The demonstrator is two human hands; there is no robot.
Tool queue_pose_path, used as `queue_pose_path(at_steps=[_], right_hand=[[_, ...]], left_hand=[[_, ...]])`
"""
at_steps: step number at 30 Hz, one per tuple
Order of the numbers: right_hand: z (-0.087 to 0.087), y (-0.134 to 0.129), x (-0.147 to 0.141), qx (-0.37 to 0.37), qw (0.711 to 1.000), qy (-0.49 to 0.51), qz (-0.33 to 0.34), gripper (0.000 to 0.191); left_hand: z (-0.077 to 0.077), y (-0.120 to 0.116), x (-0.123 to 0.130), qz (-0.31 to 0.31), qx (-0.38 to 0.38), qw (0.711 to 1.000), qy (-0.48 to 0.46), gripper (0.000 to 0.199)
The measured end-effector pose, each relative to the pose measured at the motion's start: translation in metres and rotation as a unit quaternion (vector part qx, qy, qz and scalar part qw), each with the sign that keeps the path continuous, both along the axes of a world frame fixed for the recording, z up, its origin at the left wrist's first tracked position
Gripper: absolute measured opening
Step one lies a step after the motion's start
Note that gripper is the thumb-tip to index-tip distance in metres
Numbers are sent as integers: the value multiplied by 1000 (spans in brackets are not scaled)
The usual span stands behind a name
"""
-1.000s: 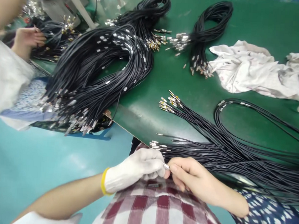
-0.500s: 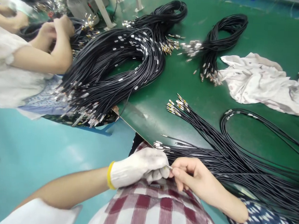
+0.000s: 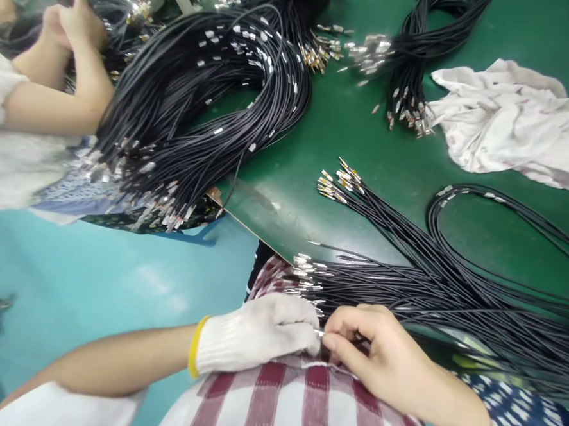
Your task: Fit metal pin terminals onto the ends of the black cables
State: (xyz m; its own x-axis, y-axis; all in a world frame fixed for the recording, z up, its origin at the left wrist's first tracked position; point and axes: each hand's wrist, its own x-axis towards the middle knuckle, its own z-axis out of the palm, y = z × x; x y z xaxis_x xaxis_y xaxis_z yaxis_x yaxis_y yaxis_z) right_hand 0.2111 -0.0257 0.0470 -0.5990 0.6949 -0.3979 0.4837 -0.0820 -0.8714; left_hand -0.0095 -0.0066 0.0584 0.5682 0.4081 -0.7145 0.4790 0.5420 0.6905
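My left hand (image 3: 267, 334) wears a white knit glove with a yellow cuff; its fingers are closed around the end of a cable near my lap. Bare, my right hand (image 3: 373, 347) pinches the same small metal cable tip (image 3: 319, 333) between thumb and forefinger, close against the glove. Most of that cable is hidden by the hands. Just beyond them, a bundle of black cables (image 3: 381, 286) with silver tips lies along the table edge. Another group of cable ends (image 3: 339, 181) with silver and yellowish tips fans out behind it.
A big coil of black cables (image 3: 176, 97) overhangs the green table (image 3: 357, 127) at the left. Another coil (image 3: 420, 48) and a crumpled white cloth (image 3: 511, 124) lie farther back. A person's bare arms (image 3: 80, 78) work at the far left.
The view has tilted down, so table items sit higher in the picture. My gloved fingers have closed flatter around the cable end; my right hand still pinches beside them.
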Motion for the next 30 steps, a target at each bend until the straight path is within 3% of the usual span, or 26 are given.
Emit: queue_pose_path(at_steps=[11, 17, 22, 28, 30], right_hand=[[3, -17, -1, -33, 999, -17, 20, 22], [-1, -23, -9, 3, 1000, -23, 9, 25], [6, -24, -9, 9, 999, -39, 2, 26], [2, -8, -11, -8, 1000, -11, -10, 29], [-3, 4, -10, -24, 999, 29, -20, 32]], left_hand=[[-8, -9, 0, -25, -29, 998, -43, 16], [-10, -18, 1, -11, 14, 1000, -11, 20], [-13, -24, 2, -27, 54, 998, -6, 21], [-7, 1, 2, -76, 111, 991, 3, 22], [-5, 14, 0, -47, 97, 994, -15, 22]])
